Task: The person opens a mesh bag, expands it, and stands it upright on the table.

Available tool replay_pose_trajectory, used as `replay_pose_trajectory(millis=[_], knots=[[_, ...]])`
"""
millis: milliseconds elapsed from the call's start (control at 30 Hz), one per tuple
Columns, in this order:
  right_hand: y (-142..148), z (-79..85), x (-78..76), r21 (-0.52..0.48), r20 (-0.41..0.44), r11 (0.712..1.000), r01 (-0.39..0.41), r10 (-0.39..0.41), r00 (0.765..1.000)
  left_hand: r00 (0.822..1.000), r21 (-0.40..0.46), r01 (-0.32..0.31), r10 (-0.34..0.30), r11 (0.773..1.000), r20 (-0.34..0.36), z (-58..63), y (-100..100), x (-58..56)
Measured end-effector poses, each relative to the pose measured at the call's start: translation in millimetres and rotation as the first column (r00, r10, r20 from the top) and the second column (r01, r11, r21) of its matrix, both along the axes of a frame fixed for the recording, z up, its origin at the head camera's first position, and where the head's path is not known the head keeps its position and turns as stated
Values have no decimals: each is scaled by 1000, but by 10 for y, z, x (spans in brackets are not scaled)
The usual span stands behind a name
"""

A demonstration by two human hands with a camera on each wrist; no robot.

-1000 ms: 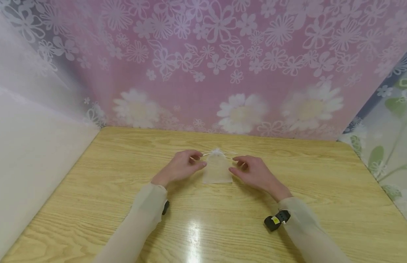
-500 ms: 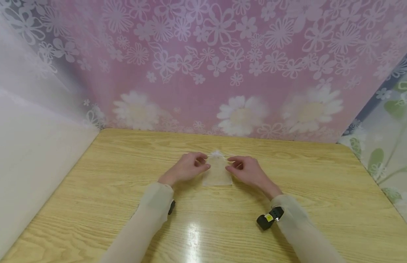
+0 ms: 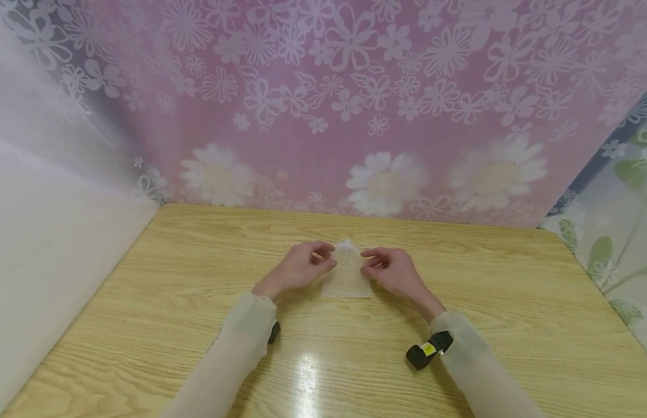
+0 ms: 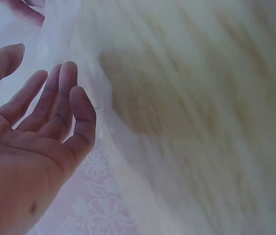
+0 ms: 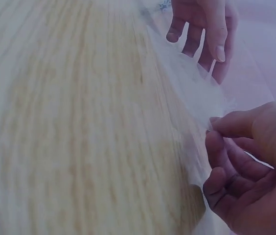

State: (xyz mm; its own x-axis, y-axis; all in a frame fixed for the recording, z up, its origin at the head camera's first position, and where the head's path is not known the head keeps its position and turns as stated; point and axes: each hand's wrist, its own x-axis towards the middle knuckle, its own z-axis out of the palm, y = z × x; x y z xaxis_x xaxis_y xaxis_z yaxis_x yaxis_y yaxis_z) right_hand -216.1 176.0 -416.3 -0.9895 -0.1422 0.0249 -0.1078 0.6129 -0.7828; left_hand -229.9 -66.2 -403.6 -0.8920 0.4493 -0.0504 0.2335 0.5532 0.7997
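Note:
A small sheer white drawstring pouch (image 3: pixel 346 281) lies flat on the wooden table, gathered and frilly at its far end. My left hand (image 3: pixel 302 267) is at the pouch's left side, near the gathered neck. In the left wrist view its fingers are loosely bent and the thumb stands apart, with nothing between them. At the opposite side is my right hand (image 3: pixel 394 270). The right wrist view shows its thumb and a finger meeting at the edge of the sheer fabric (image 5: pixel 199 93), which they appear to pinch. The cords are too faint to follow now.
The wood-grain table (image 3: pixel 161 325) reaches back to a pink flowered curtain (image 3: pixel 302 133). A white cloth (image 3: pixel 57 220) hangs along the left and a leafy printed one (image 3: pixel 621 232) on the right. A black device (image 3: pixel 428 350) is strapped to the right wrist.
Both hands have moved inward, closer to the pouch's sides. The white cords seen stretched between the hands and the neck one second ago are barely visible now. The pouch stays nearly in place.

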Motion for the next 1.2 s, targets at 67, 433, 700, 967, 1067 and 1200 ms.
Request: replay_pose_trajectory(millis=[67,433,700,967,1067,1200], knots=[[8,-4,14,-51,10,999,17,-16,1000,1000,25,-13,13,1000,-15,-1,6,10],[37,40,130,-153,21,987,56,-53,998,995,142,-74,83,987,-53,50,73,76],[45,85,228,-191,-24,981,45,-50,998,991,158,-84,98,984,-87,93,92,89],[50,132,337,-222,-125,975,-3,-26,992,986,148,-100,117,984,-114,179,122,136],[54,140,367,-233,-161,972,-16,-23,987,986,150,-104,122,983,-118,204,132,158],[49,135,399,-229,-199,973,-24,-23,980,983,154,-107,127,982,-129,225,141,187]])
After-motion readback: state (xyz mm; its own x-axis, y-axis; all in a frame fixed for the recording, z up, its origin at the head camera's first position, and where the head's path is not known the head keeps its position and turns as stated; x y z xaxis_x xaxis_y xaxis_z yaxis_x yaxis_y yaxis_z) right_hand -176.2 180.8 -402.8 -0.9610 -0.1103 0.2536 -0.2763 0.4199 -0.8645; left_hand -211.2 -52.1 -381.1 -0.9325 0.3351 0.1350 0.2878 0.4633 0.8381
